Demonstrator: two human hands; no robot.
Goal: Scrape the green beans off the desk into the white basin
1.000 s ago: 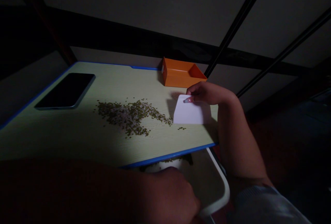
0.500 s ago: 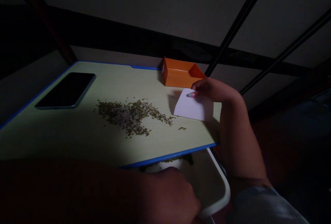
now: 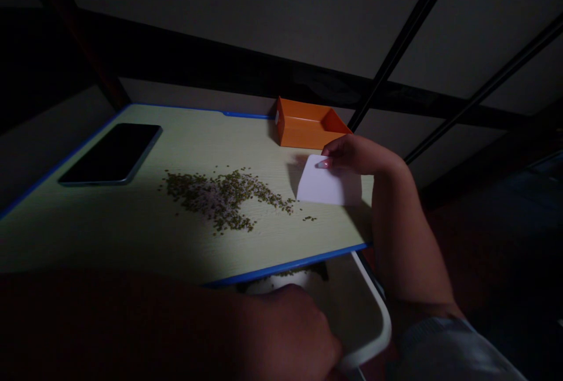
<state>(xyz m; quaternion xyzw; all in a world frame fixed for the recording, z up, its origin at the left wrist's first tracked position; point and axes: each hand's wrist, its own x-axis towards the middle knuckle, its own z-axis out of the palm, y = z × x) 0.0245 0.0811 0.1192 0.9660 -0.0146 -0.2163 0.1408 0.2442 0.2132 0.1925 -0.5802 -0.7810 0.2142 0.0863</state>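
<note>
My right hand (image 3: 349,155) pinches a white card (image 3: 328,184), thumb on its near face, with the lower edge down at the tabletop. Left of the card, small greenish-brown seeds (image 3: 224,196) lie in a spread pile, and a few loose ones (image 3: 309,218) are near the card's lower edge. Below the table's front edge, my left hand (image 3: 294,334) is closed at the near rim of a white plastic bin (image 3: 383,322); the back of the hand hides its fingers. Some seeds and a pale patch show inside the bin.
The pale tabletop (image 3: 197,135) has a blue edge. A dark-screened tablet or phone (image 3: 112,154) lies at its left. An orange open box (image 3: 303,132) stands at the back, just beyond my right hand. A panelled wall rises behind, and the light is dim.
The white card and my right hand have shifted very slightly, the card tilting a little. The seed pile and my left hand look the same.
</note>
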